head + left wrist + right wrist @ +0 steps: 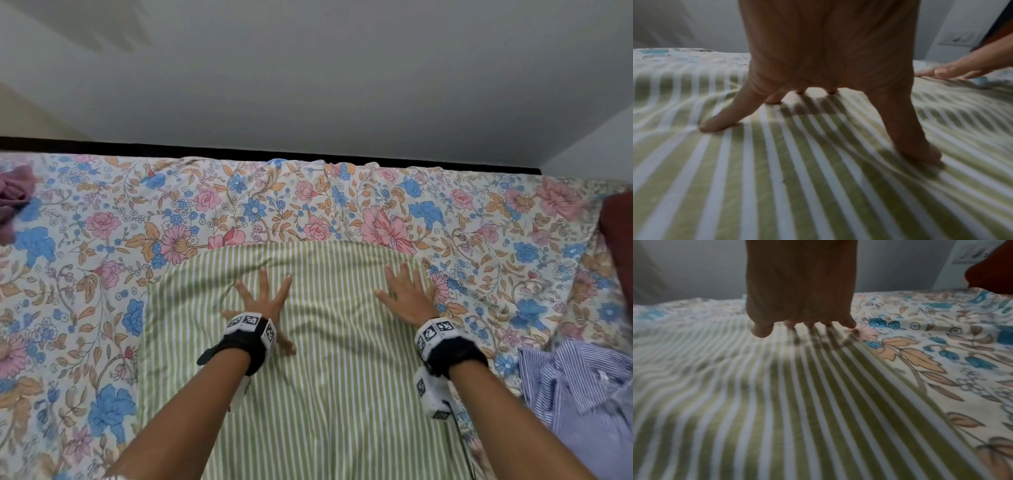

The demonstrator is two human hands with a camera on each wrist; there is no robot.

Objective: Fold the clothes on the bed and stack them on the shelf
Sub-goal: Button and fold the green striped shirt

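A green-and-white striped garment (329,377) lies spread flat on the floral bedsheet (85,308), reaching from mid-bed to the near edge. My left hand (262,301) presses on it with fingers spread wide, left of its middle. My right hand (407,294) lies flat near the garment's far right corner, fingers straight. The left wrist view shows spread fingers (719,123) pushing into the striped cloth (777,186), with the right hand (953,71) beyond. The right wrist view shows straight fingers (762,331) over the striped cloth (777,410) by its right edge.
A crumpled blue-and-white striped shirt (579,387) lies at the near right of the bed. A mauve garment (15,195) sits at the far left edge. A dark red cushion (618,233) is at the right edge. A white wall (308,85) runs behind the bed.
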